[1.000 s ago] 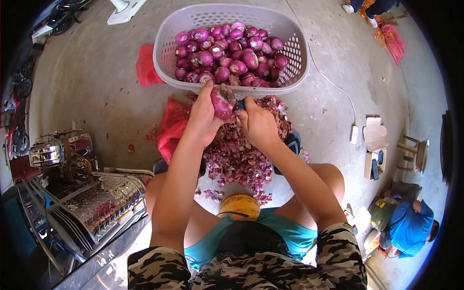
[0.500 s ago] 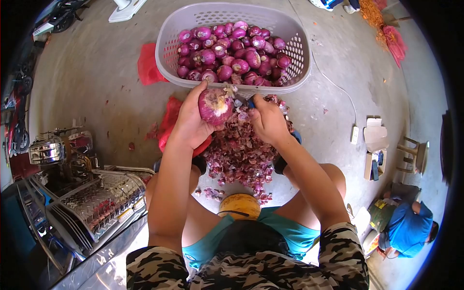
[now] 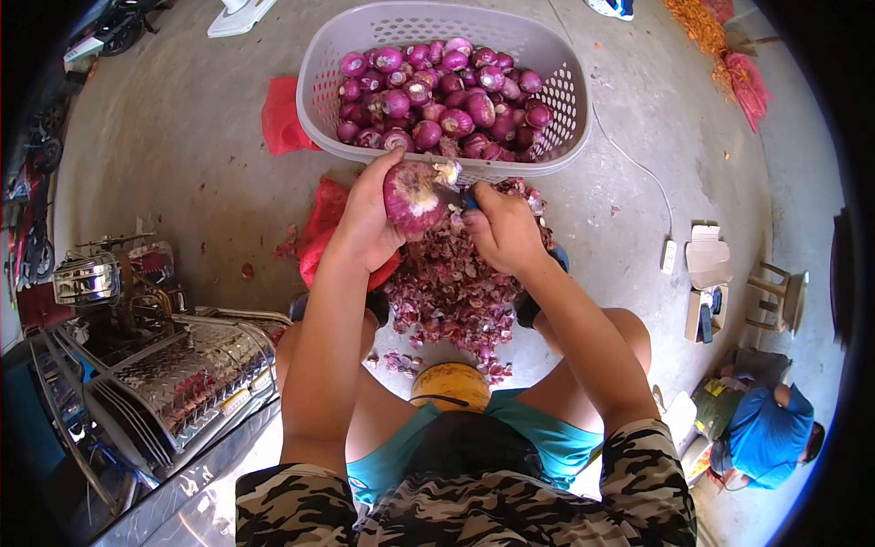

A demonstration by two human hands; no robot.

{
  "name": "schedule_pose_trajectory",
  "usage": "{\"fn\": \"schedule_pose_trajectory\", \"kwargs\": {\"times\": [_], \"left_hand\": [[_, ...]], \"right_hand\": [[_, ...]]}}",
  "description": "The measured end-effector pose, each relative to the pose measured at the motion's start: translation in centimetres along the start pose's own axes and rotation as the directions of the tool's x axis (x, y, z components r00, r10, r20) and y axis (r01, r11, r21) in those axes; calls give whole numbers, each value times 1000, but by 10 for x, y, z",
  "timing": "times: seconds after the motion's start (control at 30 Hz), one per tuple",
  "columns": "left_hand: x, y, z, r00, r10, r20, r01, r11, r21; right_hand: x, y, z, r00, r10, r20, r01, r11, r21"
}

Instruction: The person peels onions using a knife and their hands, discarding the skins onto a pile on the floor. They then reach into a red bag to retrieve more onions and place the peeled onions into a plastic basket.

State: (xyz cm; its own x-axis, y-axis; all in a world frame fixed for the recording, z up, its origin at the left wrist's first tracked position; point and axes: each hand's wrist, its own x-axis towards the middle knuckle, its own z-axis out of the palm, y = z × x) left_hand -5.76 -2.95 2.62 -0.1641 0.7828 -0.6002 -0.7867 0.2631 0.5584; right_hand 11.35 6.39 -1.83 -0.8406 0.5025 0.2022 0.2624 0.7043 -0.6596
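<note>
A large red onion (image 3: 413, 202) with a pale, partly trimmed end is gripped in my left hand (image 3: 369, 217). My right hand (image 3: 507, 228) is closed round the blue handle of a small knife (image 3: 469, 200), whose dark blade reaches the onion's right side. A pale scrap hangs off the onion's upper edge, by the blade. Below both hands lies a heap of onion skins (image 3: 456, 283). Just beyond them stands a grey plastic basket (image 3: 314, 137) full of red onions (image 3: 428, 105).
Red mesh bags (image 3: 324, 219) lie left of the skins. A yellow container (image 3: 451, 385) sits between my legs. To the left is a metal frame like a vehicle's (image 3: 173, 365). A white cable (image 3: 629, 159) runs to a power strip (image 3: 669, 257) at right. A person in blue (image 3: 770, 433) is lower right.
The onion has turned slightly in my left hand and shifted a little to the right. The knife blade now meets its side, and the pale scrap stands further out.
</note>
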Motion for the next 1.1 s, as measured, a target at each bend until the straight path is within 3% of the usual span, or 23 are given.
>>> {"fn": "schedule_pose_trajectory", "kwargs": {"times": [0.07, 0.1, 0.17, 0.2, 0.3, 0.47, 0.57, 0.63, 0.77, 0.87, 0.93, 1.1], "left_hand": [[-1, 1, 5, 1000, 18, -10, -18, 1000, 4], [-1, 1, 9, 999, 31, -15, -31, 999, 11], [-1, -2, 14, 998, 57, -32, -55, 997, 61], [0, -5, 15, 997, 70, -45, -65, 992, 104], [3, -12, 15, 996, 63, -64, -51, 984, 173], [5, -13, 12, 993, 113, 29, -117, 975, 189], [5, -16, 21, 971, 237, -11, -222, 925, 308], [4, -18, 23, 972, 231, -37, -211, 934, 290], [1, -16, 27, 980, 169, -102, -130, 941, 313], [3, -17, 27, 976, 193, -103, -153, 938, 310], [1, -15, 27, 977, 199, -70, -177, 954, 244], [3, -14, 20, 979, 200, 30, -202, 966, 160]], "right_hand": [[-3, 7, 1, 999, 27, -27, -24, 994, 105], [0, 2, -2, 990, 110, -91, -77, 949, 305], [8, -12, -4, 941, 300, -157, -124, 736, 666], [13, -10, 2, 921, 318, -226, -65, 696, 715], [15, -6, -2, 949, 302, -89, -168, 724, 669], [18, -13, -10, 948, 296, -116, -135, 705, 696], [21, -14, -12, 939, 297, -174, -87, 693, 716], [21, -14, -13, 926, 335, -174, -99, 660, 744], [19, -7, -13, 924, 343, -166, -140, 710, 690], [19, -9, -17, 920, 339, -195, -130, 736, 665], [19, -2, -11, 907, 351, -232, -109, 729, 676], [15, 5, -13, 911, 384, -153, -240, 793, 560]]}}
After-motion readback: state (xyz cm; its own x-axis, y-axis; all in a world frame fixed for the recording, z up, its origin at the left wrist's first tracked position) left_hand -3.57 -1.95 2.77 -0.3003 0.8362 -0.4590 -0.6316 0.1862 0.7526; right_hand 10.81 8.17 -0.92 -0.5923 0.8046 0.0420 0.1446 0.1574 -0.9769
